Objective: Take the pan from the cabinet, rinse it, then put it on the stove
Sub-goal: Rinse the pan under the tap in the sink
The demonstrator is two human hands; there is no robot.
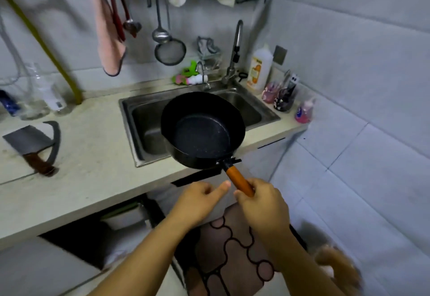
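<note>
Right hand (263, 199): fingers wrapped round the orange wooden handle (239, 180) of the pan (202, 130), bearing it alone.
Left hand (200, 199): just beside the handle, holding nothing; fingers loosely curled, one fingertip extended toward the handle; contact cannot be told.
Pan: black, deep-walled, speckled dark interior, held in the air over the front part of the sink (144, 121), handle pointing back to the person.
Sink: steel, single basin, sunk in a pale countertop (93, 156).
Faucet (235, 51): tall steel neck at the sink's back rim, behind the pan.
Bottle (259, 70): white with orange label, right of the faucet.
Cups (279, 97): holding small items, near the bottle; a pink dispenser (303, 111) beside them.
Cleaver (30, 147): brown grip, lying on the countertop, well left of the sink.
Wall: pink towel (108, 33), ladle (160, 30) and mesh strainer (170, 51) hanging above the sink.
Cabinet (93, 237): open, below the countertop, left of the forearms.
Floor mat (232, 254): patterned, underfoot.
</note>
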